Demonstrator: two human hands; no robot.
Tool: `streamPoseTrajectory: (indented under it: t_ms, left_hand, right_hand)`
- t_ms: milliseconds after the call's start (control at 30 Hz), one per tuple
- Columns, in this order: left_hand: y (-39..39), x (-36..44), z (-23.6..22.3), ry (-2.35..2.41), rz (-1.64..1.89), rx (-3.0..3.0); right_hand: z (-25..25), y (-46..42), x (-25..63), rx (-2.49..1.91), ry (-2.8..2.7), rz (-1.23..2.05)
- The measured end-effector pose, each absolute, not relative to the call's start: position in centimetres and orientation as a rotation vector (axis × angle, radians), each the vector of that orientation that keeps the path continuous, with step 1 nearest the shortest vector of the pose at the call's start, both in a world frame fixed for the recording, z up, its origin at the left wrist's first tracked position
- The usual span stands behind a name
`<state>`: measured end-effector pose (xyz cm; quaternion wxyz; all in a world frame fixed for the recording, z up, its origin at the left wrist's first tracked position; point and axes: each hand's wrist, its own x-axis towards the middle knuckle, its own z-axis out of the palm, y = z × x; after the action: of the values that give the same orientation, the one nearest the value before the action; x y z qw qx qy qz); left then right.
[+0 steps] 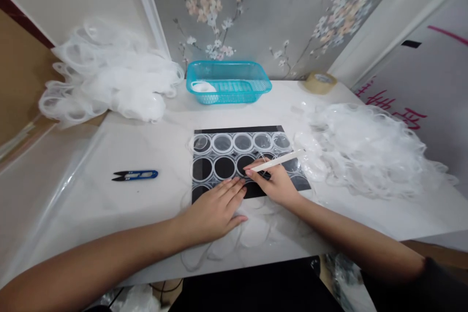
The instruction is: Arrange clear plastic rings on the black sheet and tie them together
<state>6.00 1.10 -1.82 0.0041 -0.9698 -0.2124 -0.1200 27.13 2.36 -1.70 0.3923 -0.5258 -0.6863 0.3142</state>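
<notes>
A black mat [234,129] lies in the middle of the white table, covered with a clear sheet of round plastic rings [232,143] in rows. My left hand [215,209] rests flat on the mat's near edge, fingers stretched out, pressing the sheet down. My right hand [275,183] is closed around a thin white stick [280,161], held like a pen. Its tip touches the sheet near a ring in the middle row.
A blue-handled thread snipper [135,174] lies to the left. A turquoise basket [228,81] holding a white piece stands at the back. Heaps of clear plastic rings sit at back left [106,75] and right [365,151]. A tape roll [320,82] is at back right.
</notes>
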Motion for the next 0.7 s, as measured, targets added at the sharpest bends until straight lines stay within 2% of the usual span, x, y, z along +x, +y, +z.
streamPoseTrajectory:
  t_ms: [433, 700]
  left_hand:
    - [1.2, 6.1, -1.8, -0.649, -0.379, -3.044]
    - [1.2, 6.0, -1.8, -0.677, -0.301, -3.090]
  right_hand:
    - [-1.7, 2.4, 27.3, -1.303, -1.837, 0.683]
    - [-2.7, 2.0, 27.4, -1.135, -2.255, 0.241]
